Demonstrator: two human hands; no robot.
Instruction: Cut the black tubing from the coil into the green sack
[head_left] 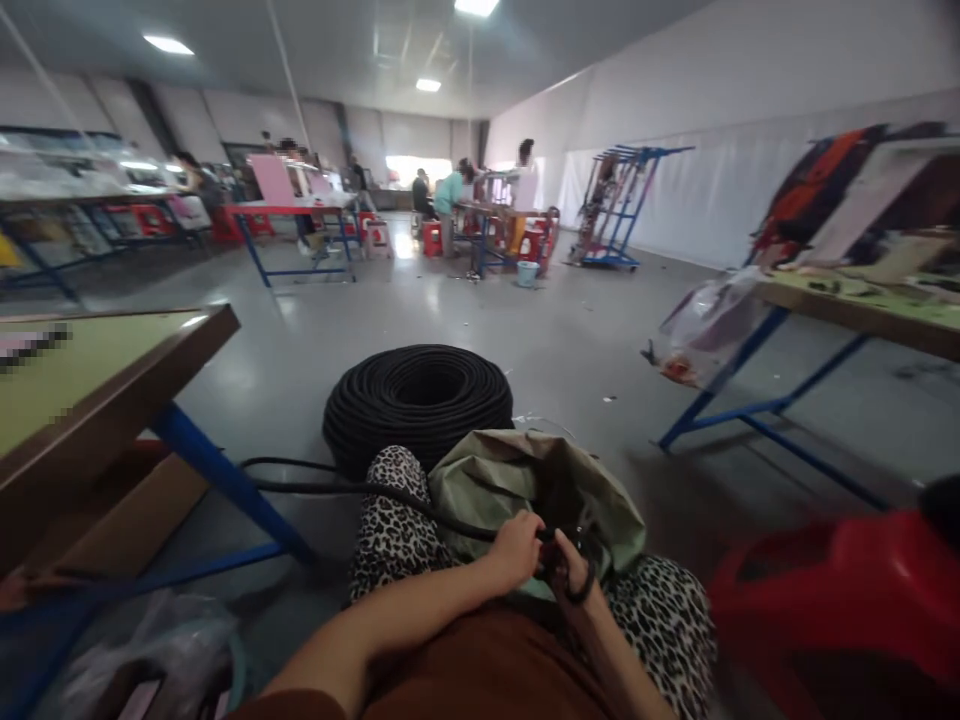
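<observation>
A thick black cord runs from the left across the leopard-print lap to my hands. My left hand is closed around it near its end. Close beside it, my right hand is closed at the cord too, with a dark loop at the wrist. Between the knees an olive-green sack stands with its mouth open; its contents are too dark to make out. Beyond the knees, a big coil of black cord lies on the floor.
A table with blue legs is at the left, another at the right. A red stool stands low at the right, a plastic-lined bin low at the left. People sit and stand at tables further back.
</observation>
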